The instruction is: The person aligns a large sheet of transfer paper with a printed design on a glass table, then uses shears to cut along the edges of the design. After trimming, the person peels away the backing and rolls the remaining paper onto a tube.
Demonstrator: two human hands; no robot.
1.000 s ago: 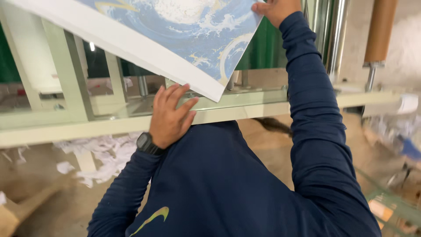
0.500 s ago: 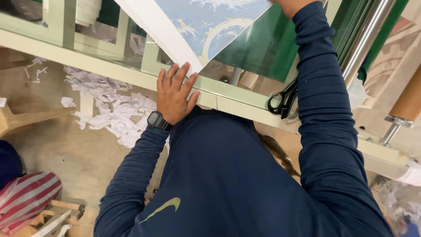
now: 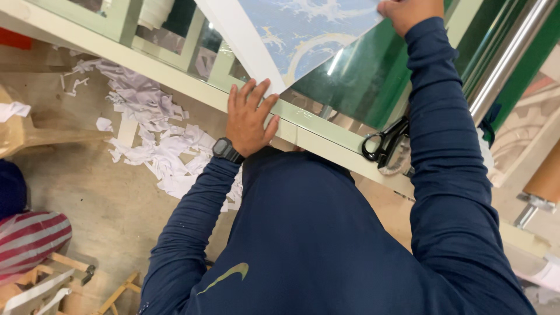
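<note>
Your left hand (image 3: 249,119) lies flat and open at centre frame, pinning the printed blue sheet's (image 3: 303,32) corner to the glass table (image 3: 326,140), while your right hand (image 3: 408,11), upper right, grips its far edge to keep it taut

The top edge cuts off the blue printed sheet (image 3: 303,29) and the right hand (image 3: 408,11), hiding its fingers.

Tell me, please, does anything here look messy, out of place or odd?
Yes. Torn white paper scraps lie scattered on the floor below the table edge. Black scissors rest on that edge, near the right sleeve. Nothing else stands out.
</note>
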